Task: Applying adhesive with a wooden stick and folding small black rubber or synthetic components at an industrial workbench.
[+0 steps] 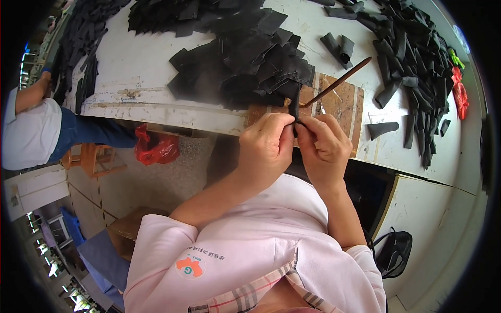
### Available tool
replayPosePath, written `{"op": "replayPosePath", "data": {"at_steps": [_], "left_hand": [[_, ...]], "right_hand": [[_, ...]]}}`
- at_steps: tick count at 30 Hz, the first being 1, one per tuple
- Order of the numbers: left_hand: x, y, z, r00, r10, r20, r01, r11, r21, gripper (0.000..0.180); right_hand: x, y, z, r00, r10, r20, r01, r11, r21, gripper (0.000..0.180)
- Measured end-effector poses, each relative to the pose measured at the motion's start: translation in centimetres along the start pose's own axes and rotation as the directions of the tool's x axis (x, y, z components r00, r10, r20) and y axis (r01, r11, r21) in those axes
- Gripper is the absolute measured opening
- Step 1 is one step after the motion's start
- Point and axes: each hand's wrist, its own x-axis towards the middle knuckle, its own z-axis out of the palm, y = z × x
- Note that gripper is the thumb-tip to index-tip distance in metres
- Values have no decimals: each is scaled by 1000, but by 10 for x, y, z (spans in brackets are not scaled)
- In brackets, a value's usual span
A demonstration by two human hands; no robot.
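Black strip (pixel 295 107) pinched between both hands just above worktop (pixel 141 68) edge, standing up from the fingers. Looks thin, soft, light, floppy; probably rubbery or fabric, likely bends easily, not fragile. Best held near the lower end with fingertips, as now. Left hand (pixel 266 146) closed on strip from left, thumb and fingers pressed in. Right hand (pixel 324 146) closed on same strip from right, fingertips meeting the left ones. Brown stick (pixel 339 82) slanting up to the right from just behind the hands; cannot tell which hand holds it. Brown board (pixel 342 107) under the stick, on worktop. Big heap of black pieces (pixel 245 57) just beyond the hands; more black pieces (pixel 412 62) spread at right, some rolled into tubes. Red bag (pixel 156 148) on floor under worktop edge, crumpled. Red and green bits (pixel 458 83) at far right rim. Round orange and green logo (pixel 190 265) on pink shirt chest. Black bag (pixel 394 253) on floor lower right. Another person seated at left, white top, blue trousers.
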Motion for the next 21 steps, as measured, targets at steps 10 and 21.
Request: {"op": "replayPosePath", "data": {"at_steps": [10,21], "left_hand": [[23,-14,-21,591,-372,716,741,-99,-664,22],[20,-8,-4,781,-473,407,623,545,-561,23]], "right_hand": [[-1,22,7,894,391,219,-437,653,618,4],[-1,30,10,714,385,585,-634,2,773,13]]}}
